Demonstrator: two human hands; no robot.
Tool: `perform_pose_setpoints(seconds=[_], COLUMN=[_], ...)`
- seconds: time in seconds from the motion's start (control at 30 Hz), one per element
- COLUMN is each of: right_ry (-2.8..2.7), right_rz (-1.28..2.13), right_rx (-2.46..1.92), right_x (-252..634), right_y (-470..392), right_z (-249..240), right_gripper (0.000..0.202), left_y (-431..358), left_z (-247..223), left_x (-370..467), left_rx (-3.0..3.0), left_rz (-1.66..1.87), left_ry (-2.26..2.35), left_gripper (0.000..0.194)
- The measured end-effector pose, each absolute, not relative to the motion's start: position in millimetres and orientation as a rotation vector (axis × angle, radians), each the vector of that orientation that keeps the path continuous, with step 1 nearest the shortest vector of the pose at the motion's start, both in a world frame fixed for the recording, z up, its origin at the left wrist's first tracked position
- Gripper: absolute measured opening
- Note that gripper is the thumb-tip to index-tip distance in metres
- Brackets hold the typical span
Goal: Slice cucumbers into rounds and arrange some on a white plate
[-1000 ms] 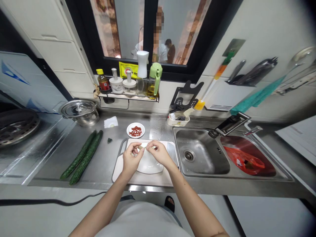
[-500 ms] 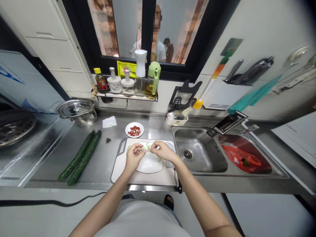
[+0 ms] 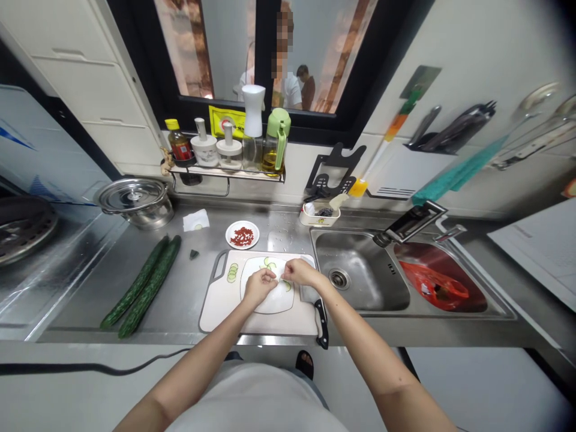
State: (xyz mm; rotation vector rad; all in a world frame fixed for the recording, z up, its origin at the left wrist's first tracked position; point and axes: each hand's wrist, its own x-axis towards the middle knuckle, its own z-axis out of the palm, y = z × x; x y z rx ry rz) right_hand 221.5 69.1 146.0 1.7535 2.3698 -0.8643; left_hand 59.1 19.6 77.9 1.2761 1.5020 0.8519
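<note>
My left hand and my right hand meet closely over a white plate, fingertips pinched. Whatever lies between them is too small and pale to make out. Thin cucumber slices lie along the plate's far edge, and another slice is by its right side, below my right hand. Under the plate is a pale cutting board with a grey rim. A fanned row of cucumber slices sits on its left part. A knife with a black handle rests at the board's right edge, its blade partly hidden by my right arm.
Two whole cucumbers lie left of the board. Behind it stands a small dish of red bits. A lidded pot is at the back left, a condiment rack against the window, a sink to the right.
Both hands have shifted right and slightly down over the plate, uncovering the fanned slices on the board and the knife handle. The view has tilted a little.
</note>
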Motion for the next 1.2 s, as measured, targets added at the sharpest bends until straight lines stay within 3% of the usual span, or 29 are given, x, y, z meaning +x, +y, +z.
perform_pose_setpoints(seconds=[0.2, 0.77, 1.2], right_ry=[2.215, 2.15, 2.227], right_rz=[-0.693, -0.564, -0.43], right_rx=[1.747, 1.719, 1.713], right_x=[223, 226, 228], right_y=[67, 68, 60], right_z=[141, 128, 114], right_gripper=[0.017, 0.02, 0.025], left_y=[28, 33, 25], left_z=[68, 75, 68], left_x=[75, 89, 84], left_rx=[1.405, 1.63, 1.863], left_rz=[0.612, 0.376, 0.435], left_ry=[1.594, 1.715, 1.682], left_gripper=[0.009, 0.01, 0.018])
